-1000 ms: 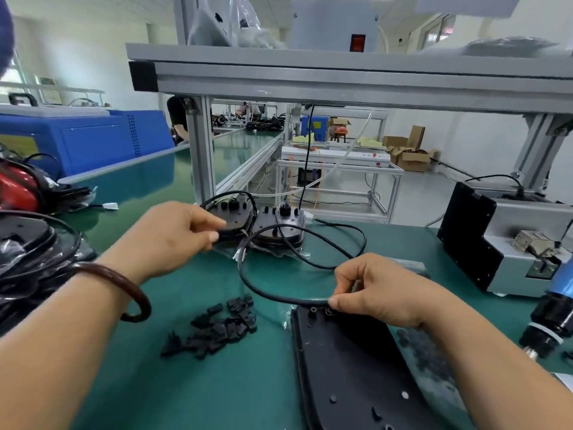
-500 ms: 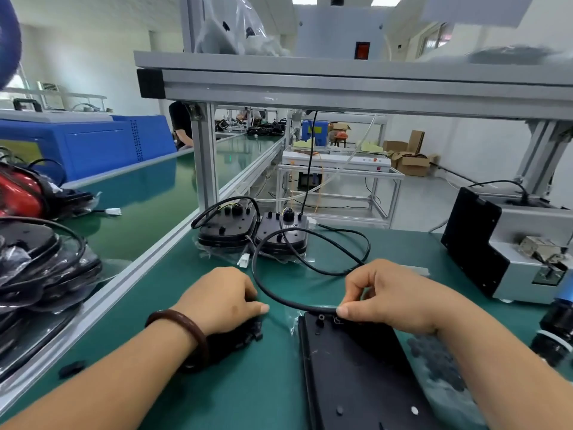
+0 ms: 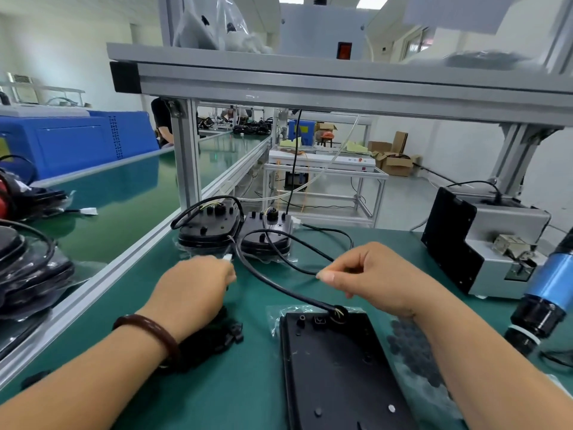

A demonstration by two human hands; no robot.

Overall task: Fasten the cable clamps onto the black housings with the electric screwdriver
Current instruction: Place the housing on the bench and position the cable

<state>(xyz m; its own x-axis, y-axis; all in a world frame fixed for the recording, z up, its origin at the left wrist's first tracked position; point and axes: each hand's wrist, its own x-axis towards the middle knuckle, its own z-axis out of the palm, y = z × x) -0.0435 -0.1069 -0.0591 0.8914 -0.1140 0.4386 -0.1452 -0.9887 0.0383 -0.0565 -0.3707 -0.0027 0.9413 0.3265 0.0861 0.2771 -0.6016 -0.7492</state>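
Black housing [image 3: 338, 367] lay flat on the green bench [image 3: 248, 398], near edge, right of centre, partly on a clear bag. Its cable [image 3: 279, 288] left a round grommet at the housing's far end, ran up and to the left, then looped back to the right.

Right hand [image 3: 375, 274] was above the housing's far end. Its thumb and forefinger were closed together at the thin loop, and these fingers [image 3: 328, 276] appeared to pinch the cable; the contact point was blurred.

Left hand [image 3: 192, 290] was palm down over the pile of cable clamps [image 3: 223, 336], which lay just left of the housing. Its fingers curled under and were hidden, so I could not tell whether they held anything. A white connector [image 3: 227, 257] sat just past its knuckles. There was a dark bracelet [image 3: 148, 330] on that wrist.

Two more housings [image 3: 210, 226] sat side by side at the bench's far side. Electric screwdriver [image 3: 545, 293] was at the right edge, blue body, black nose down, apart from both hands. A grey and black machine [image 3: 483, 243] stood behind it.
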